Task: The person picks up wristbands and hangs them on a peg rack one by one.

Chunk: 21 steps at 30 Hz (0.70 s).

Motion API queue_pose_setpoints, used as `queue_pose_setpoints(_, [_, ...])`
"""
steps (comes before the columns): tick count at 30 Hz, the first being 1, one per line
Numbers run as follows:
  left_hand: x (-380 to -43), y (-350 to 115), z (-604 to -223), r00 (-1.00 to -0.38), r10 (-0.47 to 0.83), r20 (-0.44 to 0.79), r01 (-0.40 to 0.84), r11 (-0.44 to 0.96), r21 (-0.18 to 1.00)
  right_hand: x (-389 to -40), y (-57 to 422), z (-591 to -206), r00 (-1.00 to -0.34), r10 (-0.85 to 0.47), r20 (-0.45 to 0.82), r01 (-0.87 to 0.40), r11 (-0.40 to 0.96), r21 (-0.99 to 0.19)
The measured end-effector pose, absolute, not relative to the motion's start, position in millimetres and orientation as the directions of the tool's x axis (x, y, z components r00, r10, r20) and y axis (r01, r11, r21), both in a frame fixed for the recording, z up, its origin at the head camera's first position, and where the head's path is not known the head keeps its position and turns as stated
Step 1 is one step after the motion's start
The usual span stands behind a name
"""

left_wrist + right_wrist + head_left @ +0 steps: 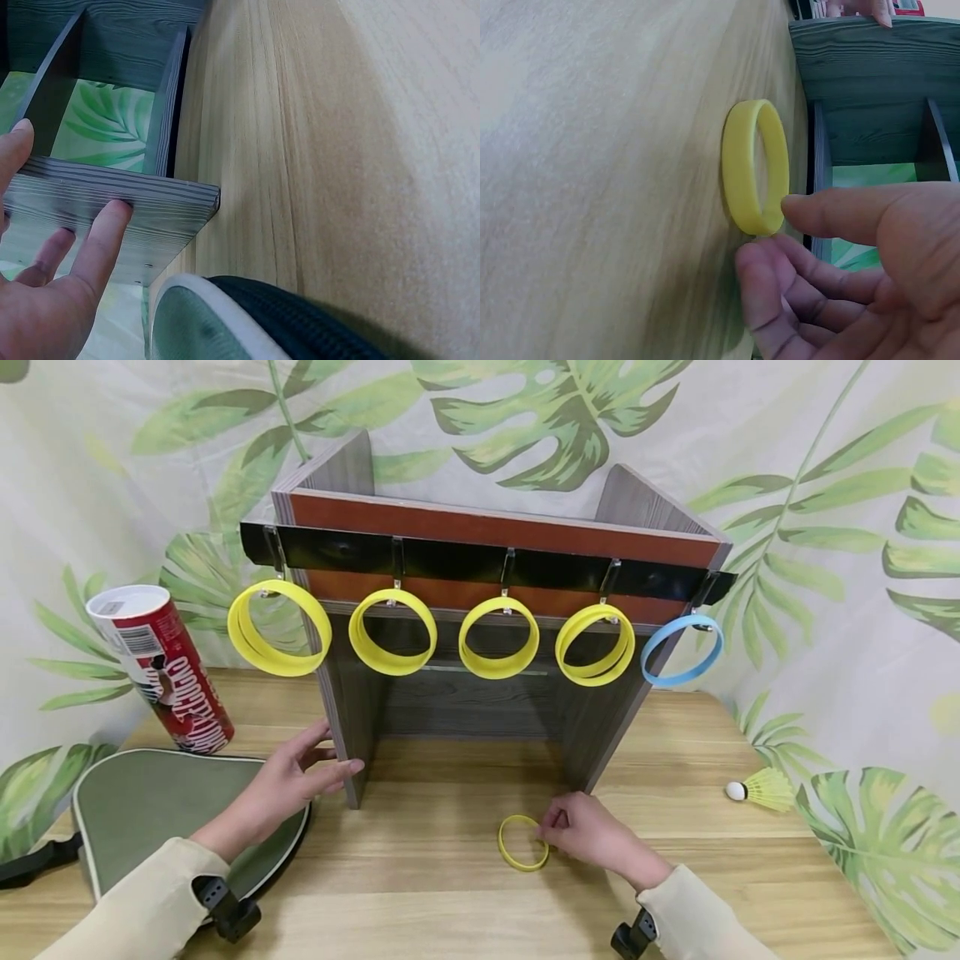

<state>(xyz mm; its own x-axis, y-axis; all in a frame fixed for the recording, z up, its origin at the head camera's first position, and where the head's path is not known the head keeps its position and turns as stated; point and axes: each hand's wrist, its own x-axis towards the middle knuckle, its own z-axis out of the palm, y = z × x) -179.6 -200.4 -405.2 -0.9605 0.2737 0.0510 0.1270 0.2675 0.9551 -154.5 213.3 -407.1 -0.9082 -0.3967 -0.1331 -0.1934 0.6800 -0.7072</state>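
A yellow silicone wristband [522, 842] lies near the tabletop in front of a grey wooden shelf unit [341, 727]. My right hand [581, 831] pinches the band's right side; the right wrist view shows the thumb inside the yellow loop [739, 169] and fingers outside. My left hand [296, 777] holds the unit's left side panel, and in the left wrist view the panel [150, 199] sits between thumb and fingers. Yellow wristbands [279, 667] hang from several hooks along a black strip [450, 553]. A blue wristband [682, 677] hangs at the strip's right end.
A red-and-white can [176, 681] stands at the back left, behind a green zipped case [172, 793] with a black strap [41, 864]. On the right lies a yellow shuttlecock [765, 790]. A leaf-patterned cloth [862, 693] backs the wooden table [420, 910].
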Motion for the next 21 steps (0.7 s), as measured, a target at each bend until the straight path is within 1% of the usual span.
queue_pose_setpoints(6, [-178.6,-201.2,-405.8,-0.96,0.273,0.067,0.139,0.254,0.957,-150.9,212.8,-406.3,-0.894,-0.411,-0.177,-0.179,0.691,-0.7])
queue_pose_setpoints(12, [-179.4,-200.0,-405.1,-0.96,0.272,0.066,0.14,0.263,0.955,-151.7,214.8,-406.4,-0.885,-0.436,-0.161,-0.211,0.684,-0.698])
queue_pose_setpoints(17, [-179.0,-200.5,-404.3,-0.959,0.275,0.075,0.149,0.261,0.954,-153.1,216.6,-405.0,-0.89,-0.438,-0.127,-0.217,0.652,-0.726])
queue_pose_setpoints(21, [-179.1,-200.1,-405.2,-0.959,0.276,0.072,0.145,0.258,0.955,-153.2,217.1,-404.8,-0.895,-0.429,-0.123,-0.182,0.601,-0.778])
